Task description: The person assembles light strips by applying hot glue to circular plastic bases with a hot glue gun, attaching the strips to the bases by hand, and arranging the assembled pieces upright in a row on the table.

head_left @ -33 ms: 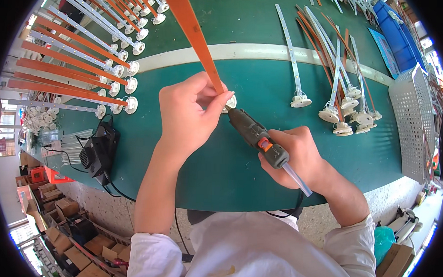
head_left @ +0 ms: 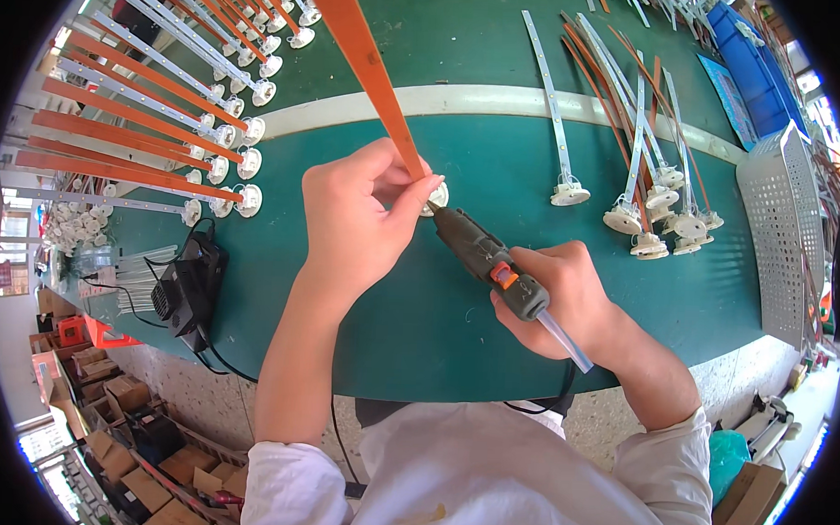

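My left hand (head_left: 362, 205) pinches the lower end of an orange LED strip (head_left: 371, 66), which rises away from me. At its foot is a round white base (head_left: 438, 195), partly covered by my fingers. A dark green hot glue gun (head_left: 485, 255) is gripped in my right hand (head_left: 567, 305), its nozzle at the white base beside my left fingertips. A clear glue stick (head_left: 565, 343) sticks out of the gun's rear. Whether glue is flowing is too small to see.
Several strips with white bases (head_left: 570, 192) lie at the right, beside a white perforated basket (head_left: 777, 229) and a blue bin (head_left: 755, 66). Rows of similar strips (head_left: 118, 169) fill the left. A black device with cables (head_left: 197, 278) and several clear glue sticks (head_left: 142, 276) sit nearer, on the green table (head_left: 389, 345).
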`<state>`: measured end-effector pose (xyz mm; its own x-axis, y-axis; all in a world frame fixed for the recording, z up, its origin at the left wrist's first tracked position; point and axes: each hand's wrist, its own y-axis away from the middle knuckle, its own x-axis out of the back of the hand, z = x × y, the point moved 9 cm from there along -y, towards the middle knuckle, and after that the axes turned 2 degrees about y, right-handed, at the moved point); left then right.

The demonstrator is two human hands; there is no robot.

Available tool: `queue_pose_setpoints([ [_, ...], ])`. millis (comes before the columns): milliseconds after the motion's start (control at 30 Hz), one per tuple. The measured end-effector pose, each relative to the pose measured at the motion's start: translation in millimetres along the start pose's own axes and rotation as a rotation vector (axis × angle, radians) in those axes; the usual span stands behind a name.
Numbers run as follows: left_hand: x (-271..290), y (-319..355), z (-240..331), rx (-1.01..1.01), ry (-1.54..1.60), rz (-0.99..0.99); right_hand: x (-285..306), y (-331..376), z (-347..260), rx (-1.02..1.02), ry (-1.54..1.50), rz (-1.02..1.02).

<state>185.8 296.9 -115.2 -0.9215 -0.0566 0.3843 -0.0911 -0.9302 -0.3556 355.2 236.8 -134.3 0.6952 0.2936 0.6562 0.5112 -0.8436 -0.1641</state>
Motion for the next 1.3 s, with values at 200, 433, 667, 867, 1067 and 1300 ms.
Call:
queue_pose_setpoints([
  [200,0,0,2,0.0,0.009,0.006,5,3,2,-0.044,-0.031,0.023],
  [433,1,-1,0,0.009,-0.005,-0.005,3,1,0,-0.029,-0.001,-0.004],
  [667,1,-2,0,0.007,-0.004,-0.002,4,3,2,-0.051,-0.026,0.0],
  [867,2,-3,4,-0.028,-0.012,0.0,4,4,5,-0.107,-0.083,-0.024],
  [1067,2,-3,5,-0.02,-0.024,-0.01,4,5,8,-0.104,-0.137,-0.111],
  [1300,11,0,18,-0.162,-0.156,0.041,-4,10,28,-0.484,-0.71,-0.289],
])
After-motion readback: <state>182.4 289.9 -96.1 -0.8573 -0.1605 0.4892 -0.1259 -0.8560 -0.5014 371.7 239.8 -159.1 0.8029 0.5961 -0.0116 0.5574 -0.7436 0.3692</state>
